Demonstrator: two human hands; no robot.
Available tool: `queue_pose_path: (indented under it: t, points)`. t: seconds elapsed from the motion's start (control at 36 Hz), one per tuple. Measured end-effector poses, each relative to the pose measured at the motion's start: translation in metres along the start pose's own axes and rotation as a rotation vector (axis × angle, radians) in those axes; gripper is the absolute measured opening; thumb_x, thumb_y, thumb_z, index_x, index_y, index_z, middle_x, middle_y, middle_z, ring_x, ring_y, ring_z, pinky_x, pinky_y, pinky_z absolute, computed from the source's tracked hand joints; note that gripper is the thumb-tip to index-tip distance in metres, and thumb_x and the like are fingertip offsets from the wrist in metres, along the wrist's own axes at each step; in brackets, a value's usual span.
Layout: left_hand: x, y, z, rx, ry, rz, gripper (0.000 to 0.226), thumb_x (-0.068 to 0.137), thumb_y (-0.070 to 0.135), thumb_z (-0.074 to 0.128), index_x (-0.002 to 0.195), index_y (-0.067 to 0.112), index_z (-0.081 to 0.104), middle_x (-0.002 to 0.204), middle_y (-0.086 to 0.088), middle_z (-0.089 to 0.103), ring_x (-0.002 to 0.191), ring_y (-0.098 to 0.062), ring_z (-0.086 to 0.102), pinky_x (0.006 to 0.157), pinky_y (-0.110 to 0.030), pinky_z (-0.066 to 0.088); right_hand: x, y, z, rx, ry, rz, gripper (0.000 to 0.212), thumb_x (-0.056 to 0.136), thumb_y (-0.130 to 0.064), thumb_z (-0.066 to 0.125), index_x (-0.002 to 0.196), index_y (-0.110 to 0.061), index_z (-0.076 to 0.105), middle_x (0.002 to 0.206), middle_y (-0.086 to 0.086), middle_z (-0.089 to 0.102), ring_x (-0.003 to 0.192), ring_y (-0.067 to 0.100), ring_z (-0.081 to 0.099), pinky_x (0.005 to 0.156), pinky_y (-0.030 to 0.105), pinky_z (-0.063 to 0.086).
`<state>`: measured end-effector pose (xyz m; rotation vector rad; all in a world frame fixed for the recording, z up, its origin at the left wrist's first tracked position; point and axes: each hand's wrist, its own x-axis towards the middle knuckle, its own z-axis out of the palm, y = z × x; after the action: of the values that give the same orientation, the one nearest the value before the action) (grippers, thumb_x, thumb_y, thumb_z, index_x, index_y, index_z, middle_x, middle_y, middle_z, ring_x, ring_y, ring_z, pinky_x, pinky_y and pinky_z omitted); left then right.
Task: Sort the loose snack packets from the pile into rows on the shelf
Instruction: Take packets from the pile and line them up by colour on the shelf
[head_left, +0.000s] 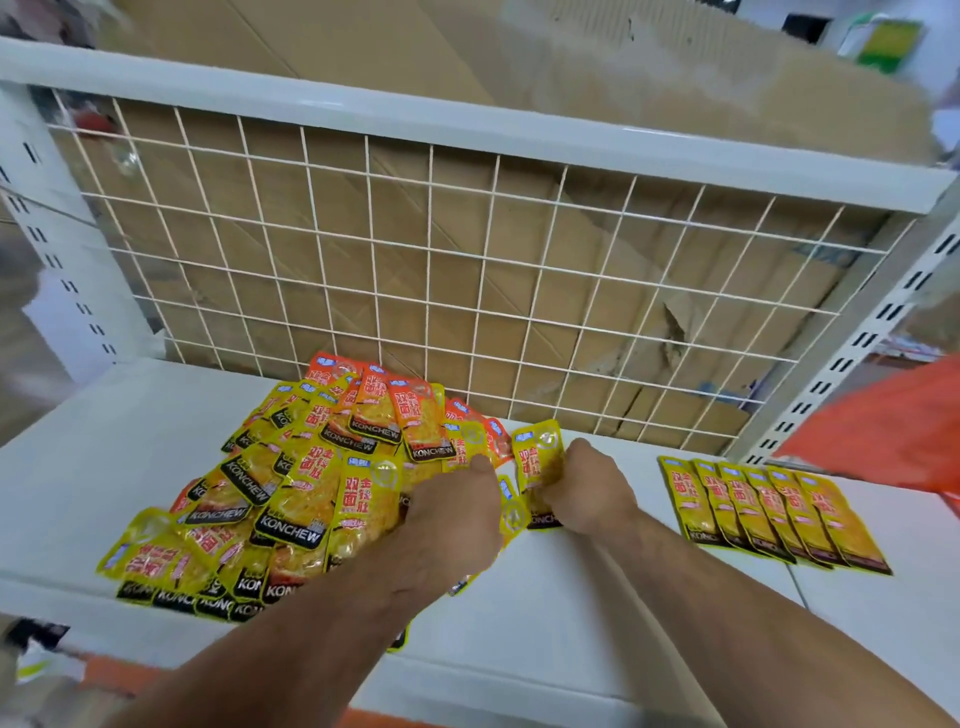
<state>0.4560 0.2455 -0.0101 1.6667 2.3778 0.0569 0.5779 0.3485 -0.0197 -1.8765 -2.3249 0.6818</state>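
- Shelf (597, 597): white, wire-grid back; pile (291, 478) of yellow and orange packets sits left-centre.
- Row (769, 512): about 6 yellow packets overlapped at right, well apart from pile.
- Left hand (452, 512): palm down on pile edge, fingers hidden, grip unclear.
- Right hand (587, 488): pinching yellow packet (537, 454) upright.
- Risk: slick overlapping packets, so left hand drags extras off front edge.

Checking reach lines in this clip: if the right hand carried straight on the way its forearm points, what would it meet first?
The right hand already grips a yellow packet. Beyond it lies bare white shelf, then probably the wire mesh back, though depth is hard to judge.
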Motion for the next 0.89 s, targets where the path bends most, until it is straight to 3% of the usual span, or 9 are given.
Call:
queue_pose_path:
  t: [0.11, 0.28, 0.36, 0.42, 0.5, 0.61, 0.78, 0.83, 0.89]
  points:
    - [0.008, 0.011, 0.0, -0.198, 0.039, -0.022, 0.035, 0.084, 0.021, 0.059, 0.113, 0.014, 0.042, 0.105, -0.006, 0.064, 0.099, -0.032, 0.063, 0.068, -0.033, 0.041, -0.001, 0.014, -0.013, 0.159, 0.05, 0.015, 0.023, 0.084, -0.034, 0.064, 0.097, -0.015, 0.059, 0.098, 0.004, 0.066, 0.091, 0.027, 0.063, 0.07, 0.032, 0.048]
    - [0.024, 0.032, 0.004, -0.556, 0.004, -0.09, 0.037, 0.083, 0.01, 0.053, 0.119, 0.013, 0.052, 0.115, -0.005, 0.062, 0.108, -0.028, 0.059, 0.086, -0.031, 0.05, -0.006, 0.049, -0.037, 0.287, 0.132, 0.075, 0.017, 0.081, -0.019, 0.07, 0.081, -0.002, 0.07, 0.079, 0.016, 0.071, 0.079, 0.033, 0.066, 0.065, 0.035, 0.05]
    - [0.03, 0.048, 0.009, -0.581, 0.002, -0.09, 0.018, 0.081, 0.007, 0.054, 0.098, 0.012, 0.057, 0.104, -0.008, 0.064, 0.098, -0.028, 0.062, 0.078, -0.032, 0.051, -0.006, 0.071, -0.044, 0.391, 0.147, 0.106, 0.017, 0.081, -0.017, 0.074, 0.069, -0.01, 0.065, 0.069, 0.008, 0.068, 0.07, 0.027, 0.063, 0.064, 0.033, 0.048]
    - [0.034, 0.06, 0.011, -0.594, 0.025, -0.081, 0.008, 0.077, 0.007, 0.058, 0.076, 0.013, 0.054, 0.092, -0.013, 0.066, 0.09, -0.032, 0.065, 0.071, -0.036, 0.053, -0.005, 0.088, -0.048, 0.454, 0.146, 0.111, 0.03, 0.08, -0.017, 0.076, 0.06, -0.015, 0.054, 0.059, 0.001, 0.059, 0.062, 0.022, 0.055, 0.059, 0.031, 0.041]
    - [0.034, 0.084, 0.011, -0.63, 0.024, -0.077, 0.025, 0.076, 0.003, 0.063, 0.06, 0.008, 0.045, 0.07, -0.013, 0.057, 0.083, -0.035, 0.067, 0.06, -0.033, 0.046, -0.005, 0.115, -0.057, 0.503, 0.146, 0.111, 0.038, 0.08, -0.017, 0.076, 0.058, -0.017, 0.045, 0.058, 0.002, 0.053, 0.059, 0.022, 0.048, 0.057, 0.031, 0.035]
    - [0.032, 0.126, 0.011, -0.723, 0.017, -0.086, 0.023, 0.07, 0.013, 0.073, 0.058, 0.008, 0.054, 0.071, -0.015, 0.061, 0.08, -0.034, 0.067, 0.068, -0.036, 0.052, -0.006, 0.154, -0.073, 0.567, 0.141, 0.106, 0.044, 0.081, -0.015, 0.076, 0.058, -0.019, 0.038, 0.054, -0.001, 0.043, 0.054, 0.018, 0.039, 0.053, 0.029, 0.029]
    - [0.032, 0.197, 0.023, -0.891, 0.007, -0.142, 0.018, 0.071, 0.015, 0.077, 0.062, 0.009, 0.062, 0.055, -0.005, 0.057, 0.059, -0.022, 0.054, 0.061, -0.03, 0.043, -0.001, 0.223, -0.102, 0.637, 0.13, 0.107, 0.047, 0.081, -0.015, 0.077, 0.058, -0.02, 0.036, 0.056, 0.001, 0.039, 0.052, 0.017, 0.034, 0.051, 0.029, 0.023]
    - [0.032, 0.223, 0.027, -0.91, 0.011, -0.155, 0.022, 0.062, 0.021, 0.079, 0.066, 0.006, 0.064, 0.059, -0.011, 0.06, 0.06, -0.022, 0.055, 0.062, -0.035, 0.05, 0.001, 0.249, -0.113, 0.676, 0.127, 0.108, 0.046, 0.081, -0.012, 0.076, 0.057, -0.02, 0.037, 0.055, 0.0, 0.041, 0.051, 0.017, 0.035, 0.052, 0.028, 0.025]
    - [0.031, 0.25, 0.033, -0.915, 0.026, -0.162, 0.026, 0.052, 0.027, 0.074, 0.058, 0.008, 0.057, 0.06, -0.011, 0.058, 0.061, -0.022, 0.055, 0.069, -0.043, 0.055, 0.005, 0.276, -0.124, 0.698, 0.123, 0.117, 0.046, 0.081, -0.01, 0.075, 0.056, -0.02, 0.038, 0.052, -0.002, 0.04, 0.047, 0.016, 0.034, 0.049, 0.028, 0.024]
